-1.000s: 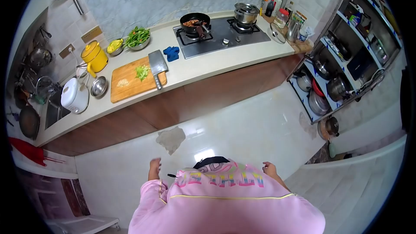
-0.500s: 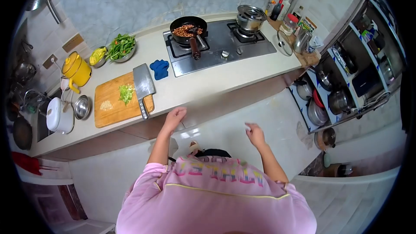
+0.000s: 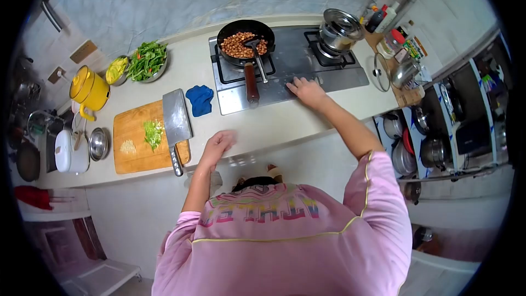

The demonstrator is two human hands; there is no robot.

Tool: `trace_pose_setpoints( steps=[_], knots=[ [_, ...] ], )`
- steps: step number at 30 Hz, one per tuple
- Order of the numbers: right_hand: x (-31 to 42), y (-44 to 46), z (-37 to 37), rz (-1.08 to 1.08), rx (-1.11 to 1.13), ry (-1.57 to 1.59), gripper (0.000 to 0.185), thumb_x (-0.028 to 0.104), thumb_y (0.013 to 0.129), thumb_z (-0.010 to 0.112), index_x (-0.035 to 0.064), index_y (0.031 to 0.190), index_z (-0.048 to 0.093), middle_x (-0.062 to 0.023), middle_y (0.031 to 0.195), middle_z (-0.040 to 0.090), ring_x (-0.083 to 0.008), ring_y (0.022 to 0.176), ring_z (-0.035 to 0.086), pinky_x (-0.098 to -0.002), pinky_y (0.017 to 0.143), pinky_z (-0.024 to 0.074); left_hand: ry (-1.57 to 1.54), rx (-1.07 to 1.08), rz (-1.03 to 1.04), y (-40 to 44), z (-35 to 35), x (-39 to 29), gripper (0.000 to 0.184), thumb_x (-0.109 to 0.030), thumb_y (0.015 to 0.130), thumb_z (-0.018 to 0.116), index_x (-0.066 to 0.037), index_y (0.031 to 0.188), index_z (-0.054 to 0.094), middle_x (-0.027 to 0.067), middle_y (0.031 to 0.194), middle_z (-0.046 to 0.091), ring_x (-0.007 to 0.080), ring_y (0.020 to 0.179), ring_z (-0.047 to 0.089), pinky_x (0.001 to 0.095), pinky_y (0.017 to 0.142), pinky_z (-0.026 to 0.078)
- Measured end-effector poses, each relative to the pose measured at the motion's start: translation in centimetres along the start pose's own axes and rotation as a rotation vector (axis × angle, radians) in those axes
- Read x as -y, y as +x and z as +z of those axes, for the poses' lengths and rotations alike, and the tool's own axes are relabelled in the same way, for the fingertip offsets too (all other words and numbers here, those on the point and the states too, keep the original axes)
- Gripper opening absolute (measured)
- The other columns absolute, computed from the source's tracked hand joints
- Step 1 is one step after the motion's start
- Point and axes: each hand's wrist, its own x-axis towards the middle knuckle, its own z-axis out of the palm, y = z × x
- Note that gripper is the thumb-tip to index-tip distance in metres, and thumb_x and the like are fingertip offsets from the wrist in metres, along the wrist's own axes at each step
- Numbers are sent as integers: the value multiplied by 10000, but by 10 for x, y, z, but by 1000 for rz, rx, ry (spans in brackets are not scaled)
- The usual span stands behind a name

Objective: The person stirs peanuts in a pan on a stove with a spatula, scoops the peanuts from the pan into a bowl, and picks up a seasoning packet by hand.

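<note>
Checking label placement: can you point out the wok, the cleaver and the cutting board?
Wok (image 3: 251, 83): head view, on its handle.
Cleaver (image 3: 177, 116): head view, on its blade.
Cutting board (image 3: 130, 126): head view, bare wood.

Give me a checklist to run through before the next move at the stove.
1. Right hand at the stove's front: ok.
2. Left hand empty, clear of the cleaver: ok.
3. Pan on the left burner: ok.
4. Pan handle turned away from the counter's front: not ok, it points that way.
5. Cleaver entirely on the board: not ok, its handle overhangs.
6. Flame lit: cannot tell.
</note>
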Motion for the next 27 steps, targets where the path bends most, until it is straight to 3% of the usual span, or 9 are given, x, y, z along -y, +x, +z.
trace_pose_setpoints(
  steps=[5,6,9,10,13,16,22,25,27],
  knots=[
    [-47,32,47,-418,58,-232,277,153,823,470,25,1041,582,-106,1027,592,-214,898,573,-300,704,490,-117,-227,-55,-21,2,-6,259,-193,905,514,-51,1119,549,-6,987,591,65,842,559,182,716,426],
    [-53,35,46,-478,25,-208,233,147,809,483,1,945,603,-78,921,612,-204,867,574,-295,676,482,-146,-255,-61,-24,5,-7,257,-193,906,512,-54,1119,550,-6,987,592,61,838,558,181,712,428],
    [-64,43,46,-640,-4,-233,188,136,793,498,16,878,615,-63,851,606,-195,828,572,-289,643,471,-192,-319,-65,-23,13,-5,247,-195,913,497,-69,1118,552,-4,990,596,51,830,559,173,700,435],
    [-67,45,50,-649,-42,-248,161,145,779,511,38,818,625,-55,831,602,-185,806,567,-281,626,461,-197,-336,-68,-23,18,-7,246,-196,913,497,-71,1117,552,-5,989,596,52,829,560,172,700,435],
    [-74,45,43,-644,126,-229,296,206,805,509,11,1008,603,-83,921,609,-188,855,565,-278,649,465,-201,-354,-72,-20,28,-11,246,-203,913,496,-73,1114,553,-6,989,597,55,832,563,174,705,436],
    [-79,46,48,-590,94,-46,248,252,823,513,46,782,645,-70,817,609,-237,795,581,-334,653,470,-180,-359,-69,-13,31,-13,251,-213,913,495,-71,1112,552,-6,990,597,61,842,565,184,720,436],
    [-57,44,55,-34,300,242,463,425,848,480,20,709,656,-122,733,642,-249,701,630,-375,624,490,-141,-374,-42,-7,33,-22,255,-252,914,492,-83,1094,555,10,1004,603,81,838,570,214,729,434],
    [-44,40,75,434,101,452,503,454,836,486,12,666,653,-147,658,636,-260,672,639,-385,635,494,-115,-360,-24,-5,33,-35,259,-252,912,493,-82,1098,554,11,1008,600,80,841,569,214,731,433],
    [-46,43,69,620,295,686,465,430,831,497,3,735,654,-172,774,642,-317,771,625,-420,715,480,-98,-341,-14,-4,34,-50,265,-248,910,498,-73,1100,555,7,1003,594,80,843,566,210,741,432]
  ],
)
